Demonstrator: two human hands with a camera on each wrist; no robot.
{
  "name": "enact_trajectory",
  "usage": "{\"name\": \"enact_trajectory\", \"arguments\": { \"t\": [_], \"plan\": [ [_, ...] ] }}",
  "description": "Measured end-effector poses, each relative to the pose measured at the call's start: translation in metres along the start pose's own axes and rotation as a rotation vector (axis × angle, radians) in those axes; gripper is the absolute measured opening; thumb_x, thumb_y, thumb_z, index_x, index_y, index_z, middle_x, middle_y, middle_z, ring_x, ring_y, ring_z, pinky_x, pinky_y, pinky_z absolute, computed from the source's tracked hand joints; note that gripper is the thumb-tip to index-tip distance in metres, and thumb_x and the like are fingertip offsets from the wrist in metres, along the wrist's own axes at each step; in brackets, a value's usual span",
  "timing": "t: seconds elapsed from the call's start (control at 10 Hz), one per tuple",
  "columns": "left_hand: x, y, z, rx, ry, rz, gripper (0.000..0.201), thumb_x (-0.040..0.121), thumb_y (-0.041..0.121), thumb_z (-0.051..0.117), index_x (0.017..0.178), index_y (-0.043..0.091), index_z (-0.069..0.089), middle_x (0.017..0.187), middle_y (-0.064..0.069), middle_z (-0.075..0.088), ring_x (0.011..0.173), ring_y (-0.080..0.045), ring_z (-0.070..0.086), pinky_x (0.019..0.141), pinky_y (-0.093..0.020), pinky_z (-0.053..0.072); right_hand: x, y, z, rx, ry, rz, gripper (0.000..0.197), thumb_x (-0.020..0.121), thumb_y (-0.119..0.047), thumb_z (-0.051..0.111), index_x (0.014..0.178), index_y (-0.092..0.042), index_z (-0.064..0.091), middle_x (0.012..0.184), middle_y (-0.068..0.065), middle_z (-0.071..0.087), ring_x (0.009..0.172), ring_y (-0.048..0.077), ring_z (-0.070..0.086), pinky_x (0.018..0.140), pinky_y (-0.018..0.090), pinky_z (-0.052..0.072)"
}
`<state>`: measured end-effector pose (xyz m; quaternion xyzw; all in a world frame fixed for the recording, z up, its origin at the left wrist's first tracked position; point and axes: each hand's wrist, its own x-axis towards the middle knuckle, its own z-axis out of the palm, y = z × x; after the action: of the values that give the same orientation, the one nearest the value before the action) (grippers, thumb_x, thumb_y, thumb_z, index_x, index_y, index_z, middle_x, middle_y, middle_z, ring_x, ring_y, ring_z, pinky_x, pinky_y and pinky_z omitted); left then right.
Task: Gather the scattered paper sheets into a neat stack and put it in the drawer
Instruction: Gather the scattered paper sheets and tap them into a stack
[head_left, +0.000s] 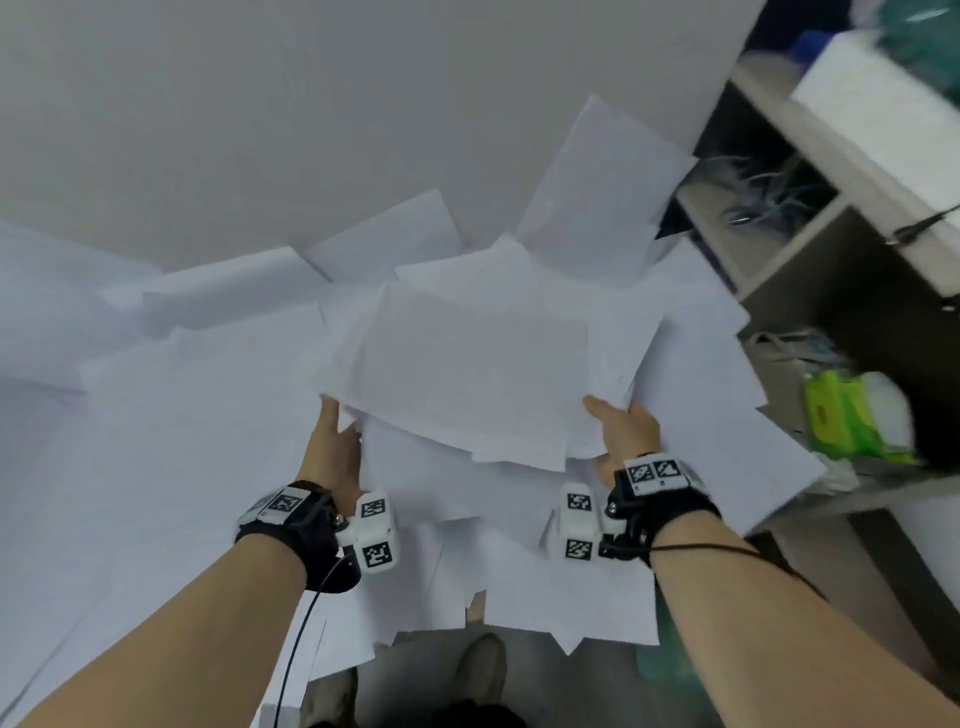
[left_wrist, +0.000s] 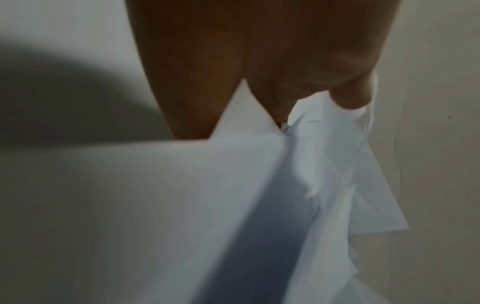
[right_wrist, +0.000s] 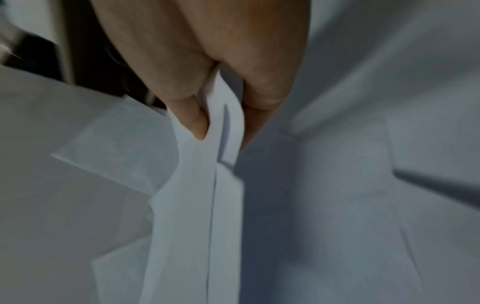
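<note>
While lifted over scattered sheets, left hand and right hand pinch paper bundle edges.

Fingers of left hand and right hand tucked under the held sheets — only thumbs showing from above. Table mostly buried beneath loose sheets. Shelf unit at right smeared, contents unreadable. Wrist views soft — sheet count unclear. Shoes partly covered by paper.

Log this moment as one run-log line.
phase: gathering | left hand: grips sheaf | right hand: pinches sheaf | loose sheets: still scattered | drawer: not seen
</note>
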<state>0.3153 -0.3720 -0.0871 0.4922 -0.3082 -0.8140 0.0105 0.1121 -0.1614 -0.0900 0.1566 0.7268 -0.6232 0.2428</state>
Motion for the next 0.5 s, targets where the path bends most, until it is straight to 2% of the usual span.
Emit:
{"name": "enact_trajectory", "arguments": {
  "t": [0.1, 0.2, 0.3, 0.4, 0.5],
  "plan": [
    [-0.007, -0.005, 0.002, -0.208, 0.148, 0.046, 0.100, 0.079, 0.092, 0.029, 0.129, 0.010, 0.058, 0.126, -0.007, 0.067, 0.111, -0.027, 0.067, 0.085, -0.052, 0.052, 0.010, 0.044, 0.034, 0.000, -0.124, 0.120, 0.030, 0.083, -0.004, 0.074, 0.112, -0.007, 0.068, 0.109, 0.014, 0.072, 0.096, 0.032, 0.070, 0.082, 0.046, 0.058],
    [0.024, -0.008, -0.029, -0.256, 0.204, 0.098, 0.119, 0.075, 0.089, 0.049, 0.117, -0.021, 0.035, 0.121, -0.014, 0.067, 0.105, -0.020, 0.069, 0.042, -0.012, 0.048, 0.017, 0.063, 0.050, -0.055, -0.254, 0.176, 0.026, 0.083, -0.001, 0.074, 0.107, -0.007, 0.069, 0.106, 0.014, 0.074, 0.092, 0.030, 0.071, 0.077, 0.042, 0.059],
    [0.070, -0.014, -0.028, 0.008, 0.270, 0.187, 0.103, 0.056, 0.060, 0.087, 0.128, -0.005, 0.051, 0.124, -0.018, 0.064, 0.090, -0.030, 0.066, 0.080, -0.040, 0.054, 0.031, 0.056, 0.048, -0.154, -0.472, 0.221, 0.027, 0.084, -0.006, 0.075, 0.110, -0.010, 0.068, 0.110, 0.011, 0.074, 0.098, 0.028, 0.070, 0.081, 0.046, 0.058],
    [0.082, -0.006, -0.027, 0.244, 0.323, 0.283, 0.021, 0.087, 0.009, 0.074, 0.094, 0.002, 0.055, 0.096, -0.021, 0.062, 0.074, -0.031, 0.061, 0.066, -0.039, 0.053, 0.058, 0.037, 0.040, -0.254, -0.638, 0.253, 0.043, 0.082, -0.024, 0.079, 0.120, -0.009, 0.066, 0.117, 0.013, 0.071, 0.107, 0.032, 0.068, 0.094, 0.052, 0.053],
    [0.100, 0.000, -0.035, 0.280, 0.268, 0.394, 0.009, 0.091, -0.002, 0.066, 0.094, 0.002, 0.059, 0.096, -0.022, 0.064, 0.076, -0.032, 0.063, 0.067, -0.038, 0.053, 0.081, 0.020, 0.044, -0.227, -0.435, 0.140, 0.034, 0.087, -0.021, 0.073, 0.116, -0.006, 0.064, 0.104, 0.017, 0.072, 0.087, 0.031, 0.070, 0.064, 0.043, 0.060]
  ]
}}
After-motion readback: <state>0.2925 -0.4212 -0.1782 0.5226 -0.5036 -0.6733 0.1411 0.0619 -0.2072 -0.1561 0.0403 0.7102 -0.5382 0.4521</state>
